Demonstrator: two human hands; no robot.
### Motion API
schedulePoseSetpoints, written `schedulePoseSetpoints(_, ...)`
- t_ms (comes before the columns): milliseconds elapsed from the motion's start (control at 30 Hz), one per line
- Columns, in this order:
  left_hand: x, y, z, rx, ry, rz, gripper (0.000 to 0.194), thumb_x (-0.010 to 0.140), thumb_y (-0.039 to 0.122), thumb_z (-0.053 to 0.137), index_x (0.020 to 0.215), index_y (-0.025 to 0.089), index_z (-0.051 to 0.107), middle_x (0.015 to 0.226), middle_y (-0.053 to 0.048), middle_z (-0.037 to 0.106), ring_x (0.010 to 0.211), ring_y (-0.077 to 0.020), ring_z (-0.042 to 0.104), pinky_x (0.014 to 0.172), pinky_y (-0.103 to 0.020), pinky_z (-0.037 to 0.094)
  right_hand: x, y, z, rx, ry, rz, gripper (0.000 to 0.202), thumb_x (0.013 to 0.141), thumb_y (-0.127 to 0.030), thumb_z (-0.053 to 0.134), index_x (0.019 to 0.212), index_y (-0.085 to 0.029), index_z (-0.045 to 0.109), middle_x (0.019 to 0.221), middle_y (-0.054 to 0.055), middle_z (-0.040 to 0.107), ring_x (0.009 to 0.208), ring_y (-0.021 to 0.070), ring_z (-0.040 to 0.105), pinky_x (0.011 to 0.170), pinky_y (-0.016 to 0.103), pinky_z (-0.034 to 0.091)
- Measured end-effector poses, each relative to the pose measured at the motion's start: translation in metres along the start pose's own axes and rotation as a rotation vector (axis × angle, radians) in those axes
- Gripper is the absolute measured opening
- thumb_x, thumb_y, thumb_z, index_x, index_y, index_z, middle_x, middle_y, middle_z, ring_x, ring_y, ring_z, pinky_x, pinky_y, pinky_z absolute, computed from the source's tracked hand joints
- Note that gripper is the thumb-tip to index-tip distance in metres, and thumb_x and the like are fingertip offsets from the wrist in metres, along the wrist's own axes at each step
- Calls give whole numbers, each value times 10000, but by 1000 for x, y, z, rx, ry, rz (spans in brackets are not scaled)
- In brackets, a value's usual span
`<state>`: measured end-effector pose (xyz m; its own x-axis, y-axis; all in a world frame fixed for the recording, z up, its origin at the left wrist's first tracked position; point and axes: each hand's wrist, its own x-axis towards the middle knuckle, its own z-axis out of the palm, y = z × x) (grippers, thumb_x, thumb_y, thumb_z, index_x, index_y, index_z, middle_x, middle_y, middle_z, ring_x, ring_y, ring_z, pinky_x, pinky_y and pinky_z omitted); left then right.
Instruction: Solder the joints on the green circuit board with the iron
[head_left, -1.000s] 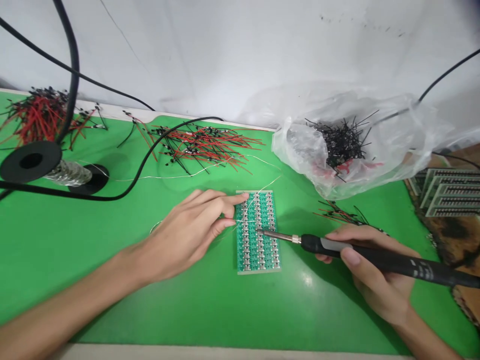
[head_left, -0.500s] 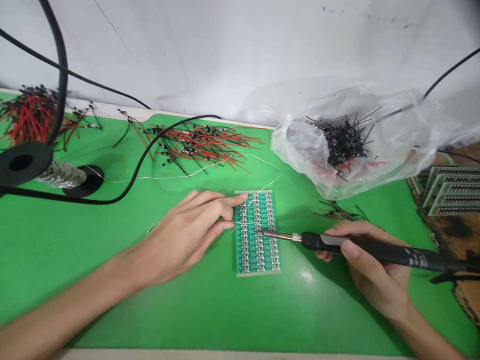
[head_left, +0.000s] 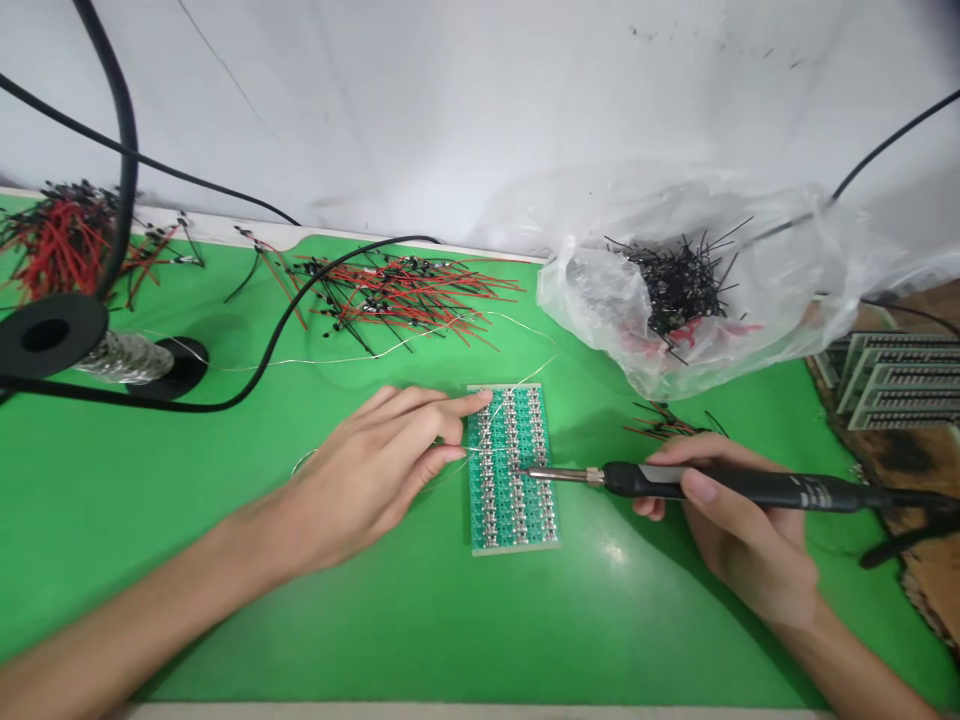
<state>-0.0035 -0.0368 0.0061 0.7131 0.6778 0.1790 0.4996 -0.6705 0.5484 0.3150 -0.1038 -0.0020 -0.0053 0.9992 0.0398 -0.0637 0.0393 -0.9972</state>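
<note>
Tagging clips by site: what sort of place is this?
Likely an electronics soldering bench: a soldering iron in the right hand, its tip at a green circuit board, and a spool of silvery wire at the left.

Runs plain bright green across the bench [head_left: 375, 630]; turns teal-green on the circuit board [head_left: 502, 520], striped lengthwise with three silvery columns. Shows black with a grey patch on the soldering iron [head_left: 757, 488], black on the spool flanges [head_left: 79, 335], silver on the solder wire [head_left: 375, 356]. Mixes red and black among the wire leads [head_left: 409, 290]. Looks milky-clear on the plastic bag [head_left: 600, 290], greyish white on the wall [head_left: 420, 120].
</note>
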Motion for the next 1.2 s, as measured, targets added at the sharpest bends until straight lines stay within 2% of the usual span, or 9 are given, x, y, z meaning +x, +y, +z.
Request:
schedulePoseSetpoints(200,-1,-2,1,23,5,24,61,1035,212,452,999,190,496,1434,-80,560,1184,-183,566,920,-350,441,2,-3,4,71,51,91,133,867,-312,717,922,-219,795,694,34,762,566,172,702,503,268,567)
schedulePoseSetpoints(300,-4,-3,0,44,48,79,30,1008,168,492,1008,178,520,1397,-99,581,1195,-194,569,934,-356,469,0,-6,6,69,48,110,138,868,-325,715,917,-224,797,683,38,761,567,179,700,511,277,569)
schedulePoseSetpoints(367,-7,-3,-2,58,110,161,66,975,138,549,1036,163,552,1288,-109,638,1142,-196,595,918,-347,494,-3,-6,6,57,40,126,149,871,-339,713,933,-231,794,699,42,763,584,190,703,526,294,577)
schedulePoseSetpoints(433,-10,-2,-5,74,162,247,145,937,108,607,1077,137,583,1094,-98,689,985,-177,630,842,-318,515,-5,-4,4,45,32,142,156,877,-344,706,954,-238,790,722,43,763,608,196,706,549,308,586)
schedulePoseSetpoints(533,-12,-1,-8,104,178,316,189,905,90,651,1089,98,610,924,-73,697,820,-151,628,753,-289,525,-6,0,0,44,-5,140,161,881,-327,704,980,-233,788,737,46,769,623,195,712,569,309,594)
schedulePoseSetpoints(767,-13,-2,-11,168,129,303,155,932,149,637,1082,107,639,916,-51,724,790,-140,670,684,-248,556,-4,1,1,62,6,163,146,873,-299,719,970,-214,788,747,40,766,636,174,708,578,270,580)
schedulePoseSetpoints(967,-10,0,-14,241,128,358,152,953,142,601,1097,100,624,875,-59,719,819,-162,684,708,-268,568,-5,-1,1,68,6,204,140,890,-279,698,987,-224,782,770,36,773,667,166,712,615,254,574)
schedulePoseSetpoints(1200,-10,1,-14,262,116,370,129,958,133,592,1076,93,623,859,-43,708,784,-165,670,678,-289,560,-6,0,0,52,-11,185,149,902,-260,675,1004,-223,778,775,30,772,666,163,719,623,241,592)
